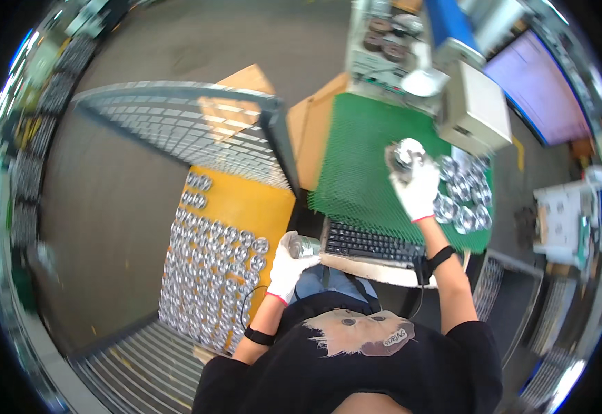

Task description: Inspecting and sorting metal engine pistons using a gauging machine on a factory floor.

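Note:
My left hand (285,270), in a white glove, is closed round a small shiny cylindrical metal part (305,246) beside the keyboard's left end. My right hand (418,192), gloved too, reaches over the green mat (363,148). Its fingers close on a shiny round metal part (408,149), which sits at a dark round piece; the fingertips are partly blurred. Close to the right of that hand, several similar metal parts (461,188) stand grouped on the mat.
On my left, rows of shiny metal parts (211,259) cover much of a yellow board (245,203), with a grey mesh crate side (190,124) behind. A black keyboard (370,241) lies before me. A beige box-shaped device (475,108) and a screen (539,86) stand at the far right.

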`<move>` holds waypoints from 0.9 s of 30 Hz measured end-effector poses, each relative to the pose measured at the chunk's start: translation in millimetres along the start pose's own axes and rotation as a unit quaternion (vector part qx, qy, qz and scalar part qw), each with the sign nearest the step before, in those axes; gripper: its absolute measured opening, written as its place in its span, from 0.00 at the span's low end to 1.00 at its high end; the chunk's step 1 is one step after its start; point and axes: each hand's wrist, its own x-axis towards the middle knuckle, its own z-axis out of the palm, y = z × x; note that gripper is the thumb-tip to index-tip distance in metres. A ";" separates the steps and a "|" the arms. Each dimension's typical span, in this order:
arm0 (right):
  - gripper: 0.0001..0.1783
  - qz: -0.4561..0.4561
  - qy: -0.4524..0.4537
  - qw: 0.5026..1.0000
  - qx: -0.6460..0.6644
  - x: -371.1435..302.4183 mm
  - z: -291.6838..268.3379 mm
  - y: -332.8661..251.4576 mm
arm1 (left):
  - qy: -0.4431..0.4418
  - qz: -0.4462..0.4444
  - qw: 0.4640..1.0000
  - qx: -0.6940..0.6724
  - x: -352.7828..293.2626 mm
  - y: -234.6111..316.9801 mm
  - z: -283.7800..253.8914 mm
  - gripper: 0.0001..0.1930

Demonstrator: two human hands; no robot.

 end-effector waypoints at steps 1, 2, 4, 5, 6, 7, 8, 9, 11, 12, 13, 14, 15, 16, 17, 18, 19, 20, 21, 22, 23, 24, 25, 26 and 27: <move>0.32 0.002 -0.053 0.997 0.052 -18.9 -10.6 -14.2 | 0.008 0.014 0.999 0.035 3.6 1.1 -0.2 0.49; 0.30 0.008 -0.103 0.990 0.101 -37.0 -24.7 -26.6 | 0.011 0.030 0.997 0.066 5.3 4.3 1.3 0.48; 0.28 -0.017 -0.125 0.979 0.162 -77.0 -39.0 -36.7 | 0.006 0.068 0.992 0.107 5.9 18.5 10.2 0.46; 0.27 0.004 -0.150 0.975 0.166 -95.6 -44.6 -41.3 | -0.006 0.085 0.990 0.114 5.6 25.8 12.3 0.47; 0.26 0.018 -0.174 0.969 0.174 -106.2 -49.7 -45.0 | -0.010 0.105 0.988 0.117 4.7 36.3 18.0 0.47; 0.25 0.055 -0.186 0.962 0.192 -113.4 -54.1 -47.1 | 0.007 0.138 0.977 0.163 -6.3 66.1 30.5 0.48; 0.25 0.091 -0.198 0.953 0.211 -120.7 -58.5 -48.2 | 0.019 0.173 0.951 0.255 -6.6 69.7 35.5 0.50; 0.24 0.107 -0.190 0.948 0.232 -131.4 -52.5 -44.9 | 0.021 0.185 0.942 0.281 -11.4 83.7 41.7 0.50; 0.24 0.180 -0.236 0.902 0.312 -135.4 -55.1 -47.8 | 0.020 0.194 0.932 0.307 -17.2 103.0 49.5 0.51; 0.23 0.211 -0.248 0.874 0.360 -135.4 -60.3 -49.6 | 0.020 0.185 0.926 0.330 -18.8 110.9 55.0 0.52; 0.22 0.265 -0.253 0.821 0.438 -143.9 -58.7 -52.1 | 0.020 0.175 0.919 0.353 -21.1 114.2 59.5 0.53; 0.22 0.316 -0.253 0.759 0.510 -155.3 -57.4 -53.6 | 0.014 0.177 0.918 0.354 -25.4 111.5 62.8 0.53; 0.22 0.299 -0.263 0.751 0.527 -158.2 -60.3 -53.3 | 0.005 0.193 0.920 0.341 -25.0 109.3 64.5 0.53; 0.23 0.322 -0.284 0.699 0.572 -157.5 -65.8 -59.5 | -0.005 0.209 0.921 0.330 -22.2 103.1 63.3 0.54; 0.23 0.322 -0.302 0.666 0.602 -157.1 -67.9 -64.5 | -0.026 0.208 0.933 0.293 -15.4 90.3 62.1 0.56; 0.23 0.327 -0.314 0.633 0.627 -158.9 -70.3 -67.0 | -0.059 0.193 0.940 0.276 -9.9 82.4 62.9 0.53; 0.24 0.323 -0.320 0.580 0.675 -157.3 -75.1 -72.4 | -0.117 0.094 0.986 0.076 -9.5 74.2 65.5 0.51; 0.27 0.313 -0.320 0.552 0.704 -158.2 -71.4 -78.6 | -0.169 -0.015 0.978 -0.125 -8.3 64.6 66.2 0.48; 0.28 0.349 -0.325 0.485 0.733 -153.3 -76.2 -85.8 | -0.178 -0.073 0.967 -0.165 -3.4 51.4 64.6 0.48; 0.30 0.381 -0.329 0.414 0.758 -147.7 -81.3 -92.0 | -0.179 -0.097 0.957 -0.208 -7.1 51.2 66.9 0.40; 0.32 0.385 -0.340 0.402 0.758 -150.6 -74.5 -92.9 | -0.187 -0.132 0.940 -0.253 -7.2 41.7 65.2 0.34; 0.32 0.384 -0.356 0.406 0.749 -143.3 -78.0 -97.0 | -0.190 -0.165 0.921 -0.298 -4.6 31.2 61.1 0.29; 0.32 0.391 -0.374 0.394 0.742 -139.5 -73.2 -97.7 | -0.228 -0.195 0.900 -0.317 1.0 26.4 54.7 0.21; 0.32 0.397 -0.394 0.382 0.736 -135.9 -65.8 -97.4 | -0.250 -0.205 0.888 -0.328 4.5 20.9 50.6 0.21; 0.32 0.396 -0.388 0.385 0.738 -131.0 -54.3 -95.4 | -0.234 -0.225 0.888 -0.327 3.5 27.7 50.0 0.22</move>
